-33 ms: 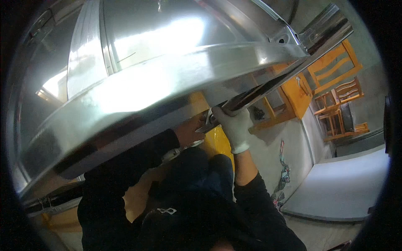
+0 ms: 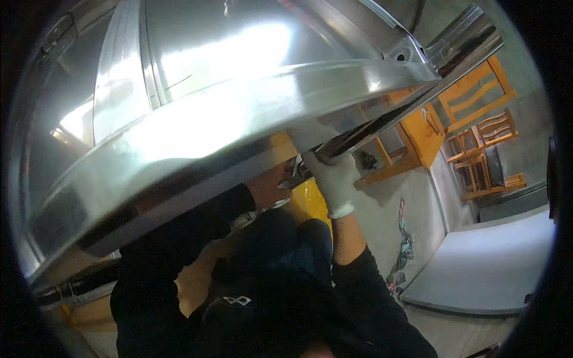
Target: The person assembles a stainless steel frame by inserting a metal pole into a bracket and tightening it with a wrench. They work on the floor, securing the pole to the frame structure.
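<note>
A large, shiny sheet-metal piece (image 2: 256,98) with a curved-looking edge spans the upper view. Beneath its near edge, my bare left hand (image 2: 268,186) has its fingers closed at a small shiny metal piece (image 2: 295,173); the panel's shadow partly hides them. Close by on the right, my right hand (image 2: 332,182), in a white glove, is closed around the near end of a long metal tube (image 2: 394,116). That tube slants up to the far right, past the panel's corner. Its end meets the area between my hands, where the exact contact is hidden.
Something bright yellow (image 2: 310,200) shows below my hands, beside my knees. Wooden furniture (image 2: 418,140) and wooden chairs (image 2: 483,140) stand at the right. A twisted cloth strip (image 2: 406,247) lies on the floor near a pale flat board (image 2: 483,262).
</note>
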A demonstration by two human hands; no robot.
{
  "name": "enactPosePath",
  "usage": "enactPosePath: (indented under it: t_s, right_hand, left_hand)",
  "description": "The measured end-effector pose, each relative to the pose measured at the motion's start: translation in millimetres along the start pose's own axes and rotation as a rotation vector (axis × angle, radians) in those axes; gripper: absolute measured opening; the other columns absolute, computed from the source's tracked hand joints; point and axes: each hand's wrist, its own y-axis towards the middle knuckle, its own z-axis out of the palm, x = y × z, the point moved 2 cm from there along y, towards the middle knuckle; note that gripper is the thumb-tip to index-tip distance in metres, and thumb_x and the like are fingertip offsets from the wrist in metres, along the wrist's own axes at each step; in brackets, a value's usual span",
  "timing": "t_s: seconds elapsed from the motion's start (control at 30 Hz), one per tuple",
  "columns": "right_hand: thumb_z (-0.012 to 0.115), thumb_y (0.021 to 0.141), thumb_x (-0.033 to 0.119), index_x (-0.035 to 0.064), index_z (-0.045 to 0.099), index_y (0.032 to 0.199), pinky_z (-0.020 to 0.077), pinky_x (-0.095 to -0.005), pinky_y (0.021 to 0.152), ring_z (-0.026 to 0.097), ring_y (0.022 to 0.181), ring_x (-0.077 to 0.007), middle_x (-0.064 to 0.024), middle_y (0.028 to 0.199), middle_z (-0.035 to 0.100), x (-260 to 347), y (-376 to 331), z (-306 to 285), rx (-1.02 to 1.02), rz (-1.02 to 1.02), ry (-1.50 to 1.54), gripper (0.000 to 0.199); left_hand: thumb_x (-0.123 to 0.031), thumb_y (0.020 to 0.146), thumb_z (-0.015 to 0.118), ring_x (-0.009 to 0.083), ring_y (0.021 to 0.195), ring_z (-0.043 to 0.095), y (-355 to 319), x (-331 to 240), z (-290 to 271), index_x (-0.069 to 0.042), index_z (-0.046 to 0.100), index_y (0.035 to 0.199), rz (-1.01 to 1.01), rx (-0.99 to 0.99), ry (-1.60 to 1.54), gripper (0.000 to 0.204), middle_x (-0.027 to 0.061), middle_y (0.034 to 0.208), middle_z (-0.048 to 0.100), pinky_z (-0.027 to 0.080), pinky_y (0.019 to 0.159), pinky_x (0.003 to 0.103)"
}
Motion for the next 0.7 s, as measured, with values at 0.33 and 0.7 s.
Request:
enactPosePath:
  t_s: [0.33,0.7]
  right_hand:
    - [0.074,0.067,0.025,0.0013,0.062,0.076,0.048,-0.0335,0.058,0.063,0.061,-0.0268,-0.0123,0.064,0.062,-8,-6,3,-0.193,0.098,-0.119,0.029]
    - [0.065,0.077,0.015,-0.0016,0.053,0.12,0.0454,-0.0296,0.086,0.06,0.096,-0.0176,-0.0105,0.102,0.064,-82,-12,-72,0.177,0.212,0.224,0.047]
  left_hand:
    - [-0.023,0.085,0.057,0.0349,0.111,0.051,11,17,13,0.001,0.022,0.129,-0.018,-0.069,0.303,0.061,0.0253,0.12,0.048,0.041,0.093,0.044]
    - [-0.026,0.081,0.056,0.04,0.1,0.055,21,47,19,-0.001,0.029,0.119,0.158,-0.17,0.225,0.053,0.0277,0.108,0.055,0.043,0.084,0.045]
